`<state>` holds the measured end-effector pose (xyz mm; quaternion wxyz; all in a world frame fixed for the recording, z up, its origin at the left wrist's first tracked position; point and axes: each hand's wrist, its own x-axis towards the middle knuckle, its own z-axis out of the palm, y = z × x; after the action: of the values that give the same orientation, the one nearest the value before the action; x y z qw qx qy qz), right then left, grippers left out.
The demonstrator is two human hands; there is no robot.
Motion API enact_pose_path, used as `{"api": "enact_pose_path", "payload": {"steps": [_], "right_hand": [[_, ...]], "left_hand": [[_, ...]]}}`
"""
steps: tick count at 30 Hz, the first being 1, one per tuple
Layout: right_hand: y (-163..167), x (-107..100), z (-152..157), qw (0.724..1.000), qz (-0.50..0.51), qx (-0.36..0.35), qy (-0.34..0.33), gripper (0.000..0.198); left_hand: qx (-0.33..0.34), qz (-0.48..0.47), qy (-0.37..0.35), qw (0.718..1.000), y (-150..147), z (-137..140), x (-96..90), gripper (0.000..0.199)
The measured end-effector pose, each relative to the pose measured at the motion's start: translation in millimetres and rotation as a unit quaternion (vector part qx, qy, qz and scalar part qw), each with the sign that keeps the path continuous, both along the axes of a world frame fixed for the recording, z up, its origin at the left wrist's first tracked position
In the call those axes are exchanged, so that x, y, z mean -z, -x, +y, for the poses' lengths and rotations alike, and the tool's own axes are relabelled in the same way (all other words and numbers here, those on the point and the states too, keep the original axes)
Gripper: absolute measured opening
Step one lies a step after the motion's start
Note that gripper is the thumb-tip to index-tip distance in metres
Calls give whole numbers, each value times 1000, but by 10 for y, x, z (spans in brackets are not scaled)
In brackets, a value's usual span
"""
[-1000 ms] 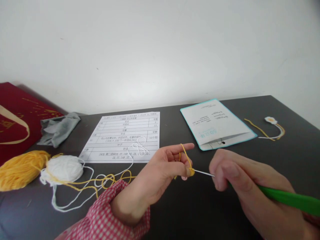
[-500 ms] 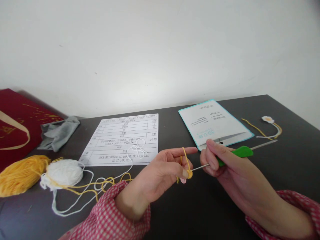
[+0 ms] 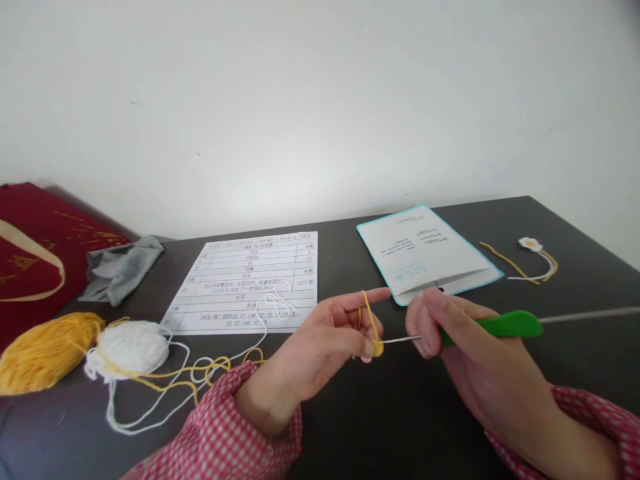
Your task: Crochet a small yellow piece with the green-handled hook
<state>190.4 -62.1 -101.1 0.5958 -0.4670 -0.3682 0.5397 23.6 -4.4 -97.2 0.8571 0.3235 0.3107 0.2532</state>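
Between thumb and fingers, my left hand (image 3: 325, 343) pinches a small piece of yellow crochet (image 3: 379, 348). A strand of yellow yarn (image 3: 371, 310) runs up from it over my stretched index finger. My right hand (image 3: 473, 347) is closed round the green handle of a crochet hook (image 3: 515, 325). One thin metal end of the hook reaches left to the yellow piece; the other sticks out to the right past my hand. The hook's tip is hidden at the stitches.
A yellow yarn ball (image 3: 47, 350) and a white yarn ball (image 3: 133, 347) lie at the left, strands tangled beside them. Behind are a red bag (image 3: 37, 257), grey cloth (image 3: 123, 267) and a printed sheet (image 3: 240, 287). A white packet (image 3: 425, 250) and small crocheted flower (image 3: 530, 245) lie right.
My right hand has moved slightly right and the hook has turned flatter, its back end now pointing further right. The left hand keeps its pinch on the yellow piece.
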Motion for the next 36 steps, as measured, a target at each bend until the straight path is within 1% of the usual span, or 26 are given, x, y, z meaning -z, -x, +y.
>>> {"api": "enact_pose_path", "payload": {"steps": [4,5,7,10,12,14,18,19,20,22,24,27,28,29,30,31,33,34,35,36], "right_hand": [[40,29,98,993,85,-41,68,52],[44,36,106,990,103,-50,81,52],[48,52,111,985,128,-57,97,52],[48,80,106,984,142,-46,94,51],[51,95,103,986,139,-33,83,51],[59,103,102,989,127,-21,74,50],[79,104,101,996,74,-8,47,53],[81,106,97,998,54,-4,35,53],[82,108,90,999,29,2,21,53],[81,116,63,999,-35,15,-16,52],[78,120,20,991,-120,19,-65,50],[79,110,-39,959,-248,-5,-141,44],[78,106,-47,942,-291,-12,-167,41],[73,102,-47,914,-351,-10,-205,37],[61,101,-38,869,-425,-2,-252,35],[40,101,-22,809,-502,8,-306,34],[-39,105,22,666,-619,4,-416,36],[-94,106,44,612,-642,-13,-461,38],[-155,106,61,585,-640,-38,-497,40],[-217,102,71,569,-628,-68,-527,42]], "left_hand": [[14,-16,6,1000,-15,-18,20,57],[8,-16,3,1000,-24,-27,19,57],[-25,-1,-15,1000,-43,-50,12,56],[-84,46,-59,994,-59,-84,-5,61],[-96,70,-80,990,-57,-99,-14,64],[-93,79,-89,989,-50,-103,-17,65],[-94,96,-104,985,-48,-84,-19,57],[-99,105,-105,984,-51,-81,-20,57],[-105,112,-103,983,-57,-81,-20,61],[-118,116,-88,982,-75,-96,-18,77],[-128,110,-72,983,-99,-131,-10,90],[-139,112,-56,982,-132,-188,6,96],[-140,118,-51,982,-135,-198,9,96],[-139,122,-46,982,-132,-200,10,97],[-133,123,-38,983,-122,-193,8,96],[-120,115,-27,986,-104,-178,4,95],[-73,83,7,994,-50,-126,-10,89],[-42,64,26,997,-18,-96,-20,85],[-12,54,39,998,13,-65,-33,80],[15,48,48,998,43,-37,-46,76]]}}
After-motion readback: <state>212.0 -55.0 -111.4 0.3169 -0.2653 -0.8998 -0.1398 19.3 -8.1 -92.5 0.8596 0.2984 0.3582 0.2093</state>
